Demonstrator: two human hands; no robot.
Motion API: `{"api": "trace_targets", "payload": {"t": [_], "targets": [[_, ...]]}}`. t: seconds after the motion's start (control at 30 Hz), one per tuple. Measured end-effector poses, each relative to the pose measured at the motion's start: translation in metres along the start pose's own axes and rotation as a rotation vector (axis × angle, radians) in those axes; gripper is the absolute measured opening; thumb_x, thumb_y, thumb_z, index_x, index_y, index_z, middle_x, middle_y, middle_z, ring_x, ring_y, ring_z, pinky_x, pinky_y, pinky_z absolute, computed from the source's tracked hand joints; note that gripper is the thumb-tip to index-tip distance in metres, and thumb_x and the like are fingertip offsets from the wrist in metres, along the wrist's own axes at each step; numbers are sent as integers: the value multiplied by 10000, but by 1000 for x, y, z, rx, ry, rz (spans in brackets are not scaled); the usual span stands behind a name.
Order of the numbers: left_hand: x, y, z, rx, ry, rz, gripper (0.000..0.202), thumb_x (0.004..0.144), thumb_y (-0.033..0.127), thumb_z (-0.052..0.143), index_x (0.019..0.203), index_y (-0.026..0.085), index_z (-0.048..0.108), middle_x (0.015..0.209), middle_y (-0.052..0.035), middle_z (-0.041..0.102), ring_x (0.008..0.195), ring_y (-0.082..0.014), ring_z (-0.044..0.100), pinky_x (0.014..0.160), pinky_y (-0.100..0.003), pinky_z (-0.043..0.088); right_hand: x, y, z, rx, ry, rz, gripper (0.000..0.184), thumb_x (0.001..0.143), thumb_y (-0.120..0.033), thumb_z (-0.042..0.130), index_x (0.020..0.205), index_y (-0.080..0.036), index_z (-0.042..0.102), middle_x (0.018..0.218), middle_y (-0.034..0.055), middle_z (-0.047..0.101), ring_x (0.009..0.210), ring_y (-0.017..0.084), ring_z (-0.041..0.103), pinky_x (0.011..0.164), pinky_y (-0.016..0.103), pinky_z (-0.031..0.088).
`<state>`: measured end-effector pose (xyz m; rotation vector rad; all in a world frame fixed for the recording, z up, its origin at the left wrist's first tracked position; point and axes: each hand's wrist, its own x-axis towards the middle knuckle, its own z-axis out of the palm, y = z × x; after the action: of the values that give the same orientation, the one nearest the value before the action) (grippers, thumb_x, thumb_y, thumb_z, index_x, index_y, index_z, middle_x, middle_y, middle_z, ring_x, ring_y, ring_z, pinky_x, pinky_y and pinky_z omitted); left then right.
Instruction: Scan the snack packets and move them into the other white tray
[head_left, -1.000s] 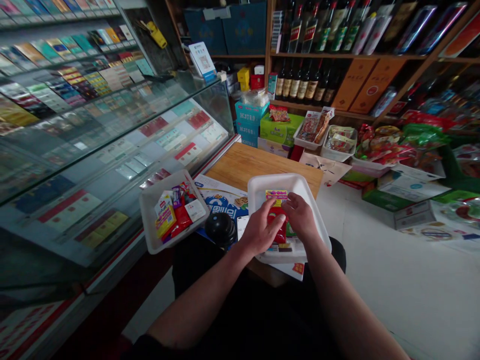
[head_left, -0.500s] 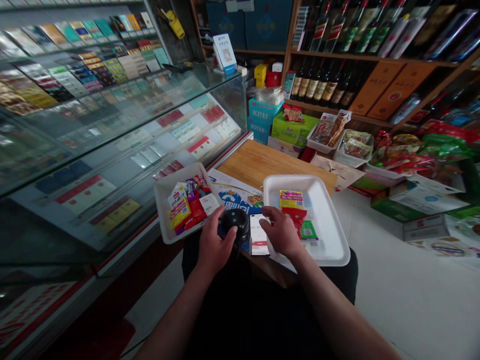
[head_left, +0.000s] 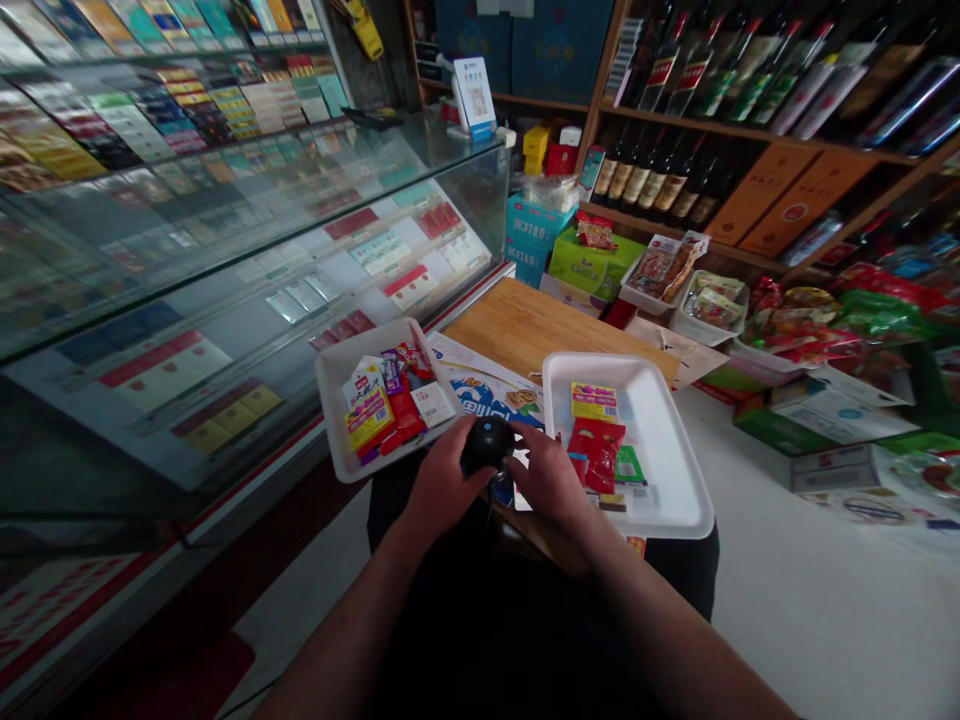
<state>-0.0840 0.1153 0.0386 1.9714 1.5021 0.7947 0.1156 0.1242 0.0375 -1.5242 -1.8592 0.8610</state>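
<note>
A round black device sits at the near edge of a small wooden table. My left hand curls around its left side. My right hand closes in on its right side, fingers bent over a white card or phone that is mostly hidden. A white foam tray just right of my right hand holds a yellow packet, red packets and a green one. A second white tray left of my left hand is heaped with several snack packets.
A glass display counter full of cigarette packs runs along the left. Shelves of bottles and boxes stand behind. Cartons and trays of snacks crowd the floor at the right. A printed blue leaflet lies between the trays.
Both hands left the packets in the right tray and moved left to the black device; the left hand reached it first, and now both close on it.
</note>
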Motion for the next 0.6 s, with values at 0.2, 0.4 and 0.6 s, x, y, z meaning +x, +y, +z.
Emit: {"api": "trace_targets", "payload": {"t": [0.2,0.4,0.6], "targets": [[-4,1,9,-29,62,-35,736,838,297,708,1503,207,405,1528,-139,521,1428,-305,486,1215,-518,366,3,-5,-5,-13,-22,22,524,812,-125,651,1320,-242,605,1222,77,724,1072,258,716,1001,447,555],[-6,-1,3,-66,54,-21,695,859,339,690,1488,191,433,1506,-154,539,1408,-313,506,1194,-519,390,5,-11,-10,-6,-14,31,465,840,-198,649,1303,-228,619,1188,82,735,1072,258,716,967,441,571],[-17,-14,-25,-21,198,-150,593,908,411,639,1443,194,501,1451,-135,598,1339,-306,569,1158,-495,433,19,-43,-8,0,169,-52,402,873,-261,621,1273,-224,650,1209,87,723,1107,253,693,1012,425,549]]}}
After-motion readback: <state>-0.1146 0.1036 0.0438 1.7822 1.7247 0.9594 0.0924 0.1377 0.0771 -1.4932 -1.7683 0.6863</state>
